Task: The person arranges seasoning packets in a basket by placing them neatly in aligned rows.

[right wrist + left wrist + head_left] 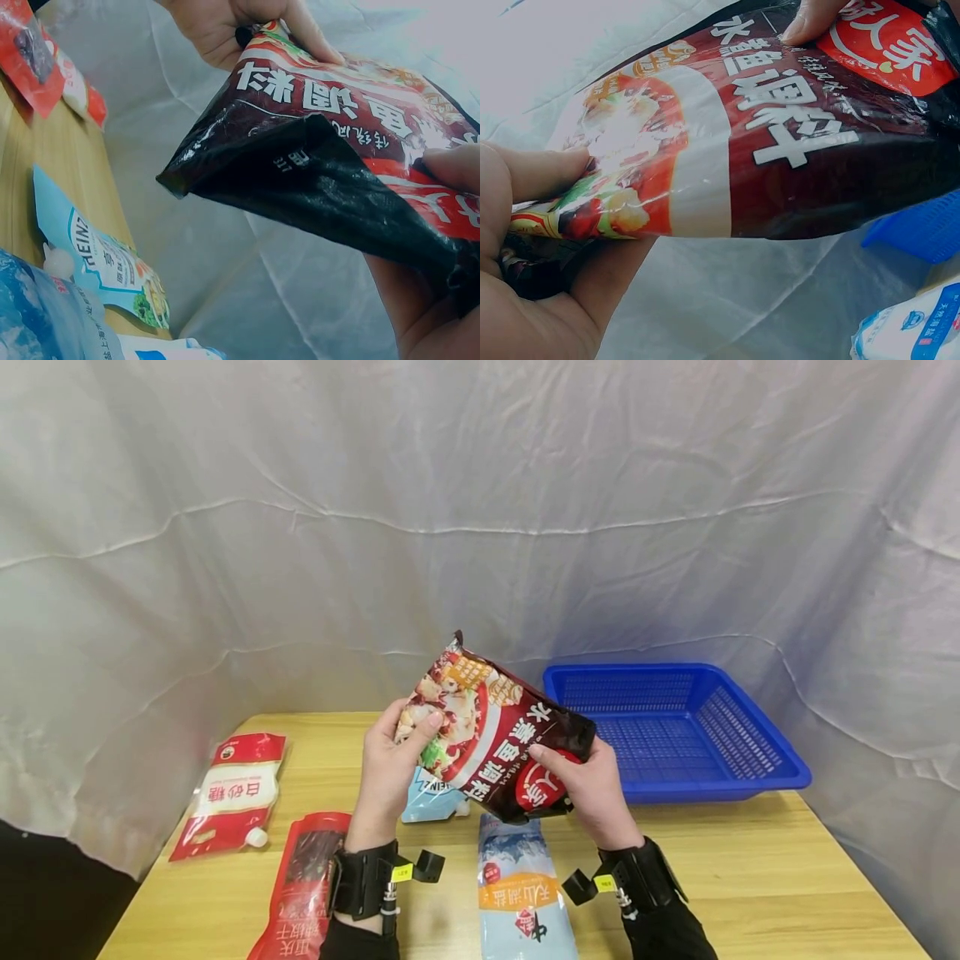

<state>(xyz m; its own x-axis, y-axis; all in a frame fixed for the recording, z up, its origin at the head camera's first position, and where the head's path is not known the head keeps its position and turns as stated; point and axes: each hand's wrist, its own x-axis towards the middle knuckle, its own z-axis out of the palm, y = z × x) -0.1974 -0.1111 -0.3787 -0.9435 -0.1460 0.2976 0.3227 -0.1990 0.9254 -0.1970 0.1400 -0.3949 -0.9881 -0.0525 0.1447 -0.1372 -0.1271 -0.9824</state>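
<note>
A dark red and black seasoning packet [491, 735] is held in the air between both hands, tilted, its printed front facing up. My left hand [390, 768] grips the end with the food picture, thumb on top. At the dark end, my right hand [588, 789] holds the packet with its thumb across the front near the red logo. In the left wrist view, the left thumb presses the packet [697, 150] and the fingers pass underneath. The right wrist view shows the packet's folded black end [300, 180].
A blue plastic basket [750, 735] stands at the back right of the wooden table [735, 868]. Below the hands lie a salt bag [517, 860] and a light-blue Heinz pouch [427, 797]. To the left are a red-and-white sugar pouch [232, 793] and a red dried-chili bag [300, 885].
</note>
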